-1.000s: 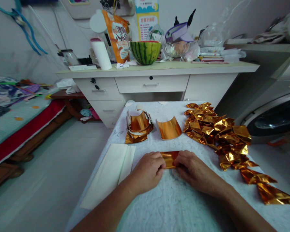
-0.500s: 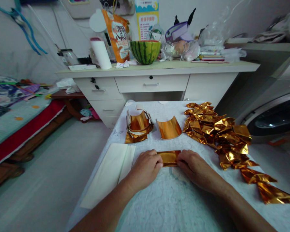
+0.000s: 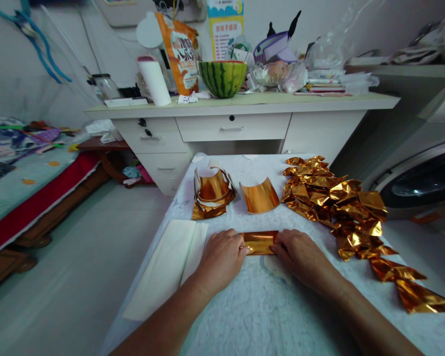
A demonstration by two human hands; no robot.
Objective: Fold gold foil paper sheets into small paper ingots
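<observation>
Between my hands, close to the tabletop, is a narrow piece of gold foil paper [image 3: 260, 243]. My left hand [image 3: 226, 252] grips its left end, fingers closed with the thumb along the near edge. At the right end my right hand [image 3: 294, 252] holds it the same way. Beyond it lies a curved gold foil sheet [image 3: 260, 197], and to its left a stack of curled gold foil strips [image 3: 213, 190]. Folded white paper [image 3: 163, 269] lies left of my left hand. Crumpled, twisted gold foil [image 3: 330, 198] runs down the table's right side.
A pale cloth covers the table [image 3: 267, 311]. Behind it stands a white desk [image 3: 203, 126] bearing a halved watermelon [image 3: 222, 78], an orange snack pouch [image 3: 181, 54] and plastic bags. A washing machine [image 3: 422, 168] is at the right, a bed [image 3: 40, 183] at the left.
The foil piece between my hands now shows a smoother, wider gold face and its fold lines look different. My hands have shifted very slightly and keep hold of both ends.
</observation>
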